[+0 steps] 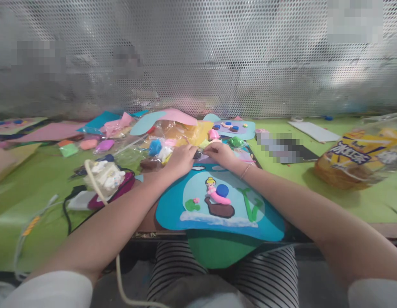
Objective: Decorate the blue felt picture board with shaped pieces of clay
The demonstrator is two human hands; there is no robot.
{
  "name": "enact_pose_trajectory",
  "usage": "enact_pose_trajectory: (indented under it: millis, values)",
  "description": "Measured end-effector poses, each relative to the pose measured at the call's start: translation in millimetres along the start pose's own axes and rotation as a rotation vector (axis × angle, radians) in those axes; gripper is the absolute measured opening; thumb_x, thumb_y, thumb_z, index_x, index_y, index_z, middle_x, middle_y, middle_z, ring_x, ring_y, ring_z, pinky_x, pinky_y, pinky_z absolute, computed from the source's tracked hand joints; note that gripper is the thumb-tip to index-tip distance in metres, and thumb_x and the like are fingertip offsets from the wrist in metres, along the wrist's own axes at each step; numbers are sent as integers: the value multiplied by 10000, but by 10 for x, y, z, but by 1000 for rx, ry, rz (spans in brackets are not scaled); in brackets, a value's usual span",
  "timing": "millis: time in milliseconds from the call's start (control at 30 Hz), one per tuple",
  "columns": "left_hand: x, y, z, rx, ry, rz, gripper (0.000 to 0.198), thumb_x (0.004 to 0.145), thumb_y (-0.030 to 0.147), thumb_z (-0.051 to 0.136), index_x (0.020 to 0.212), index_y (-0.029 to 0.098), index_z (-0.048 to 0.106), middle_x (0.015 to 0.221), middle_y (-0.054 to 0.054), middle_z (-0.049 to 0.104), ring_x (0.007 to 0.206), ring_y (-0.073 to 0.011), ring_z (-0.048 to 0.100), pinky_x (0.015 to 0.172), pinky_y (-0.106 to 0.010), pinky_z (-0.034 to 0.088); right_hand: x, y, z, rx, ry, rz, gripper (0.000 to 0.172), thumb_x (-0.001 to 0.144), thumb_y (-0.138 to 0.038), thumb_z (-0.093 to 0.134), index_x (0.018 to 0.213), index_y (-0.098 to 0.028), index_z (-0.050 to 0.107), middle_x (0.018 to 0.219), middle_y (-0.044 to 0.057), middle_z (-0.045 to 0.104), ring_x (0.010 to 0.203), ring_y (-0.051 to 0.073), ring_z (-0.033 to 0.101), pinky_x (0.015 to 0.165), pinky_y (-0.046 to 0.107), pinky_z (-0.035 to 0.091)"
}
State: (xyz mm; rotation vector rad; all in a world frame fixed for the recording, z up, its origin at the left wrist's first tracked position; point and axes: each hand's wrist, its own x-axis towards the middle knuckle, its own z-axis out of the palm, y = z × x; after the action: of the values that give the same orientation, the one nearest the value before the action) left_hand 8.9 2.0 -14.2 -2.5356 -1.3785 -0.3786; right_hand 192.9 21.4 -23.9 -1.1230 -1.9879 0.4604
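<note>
My left hand is closed around a small dark lump, probably clay, that pokes out at its fingertips. Right beside it, my right hand pinches its thumb and fingers together at the lump's edge; what lies between them is too small to make out. Below both hands lies a blue paper picture with a pale oval. On it are a pink clay figure with a yellow cap, a blue clay disc, a brown clay shape and green clay plants.
Clay lumps in plastic bags crowd the area behind my left hand. A second clay picture lies behind. To the left are a white cable and a maroon item; a yellow snack bag stands right. Perforated metal rises behind.
</note>
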Motion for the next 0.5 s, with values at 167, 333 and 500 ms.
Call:
enact_pose_trajectory:
  millis: [167,333,500]
  values:
    - [-7,24,13,-77,-2,23,312,820,227,547,1126,167,565,1071,-98,607,1041,-249,562,888,-359,433,-13,-6,-12,-10,2,-14,110,784,-186,617,827,-153,714,726,22,644,636,112,517,607,228,390]
    - [-9,38,21,-93,13,-42,330,841,261,550,1151,150,545,1106,-103,602,1010,-248,582,865,-344,448,-7,10,-9,-6,27,16,82,770,-199,629,785,-144,688,658,5,605,587,101,487,567,219,373]
    - [3,66,5,-85,22,-142,295,885,268,497,1129,104,524,1107,-135,589,1046,-259,566,866,-346,441,-9,-4,-18,39,17,44,60,751,-192,625,745,-139,652,594,-16,572,548,90,478,532,207,363]
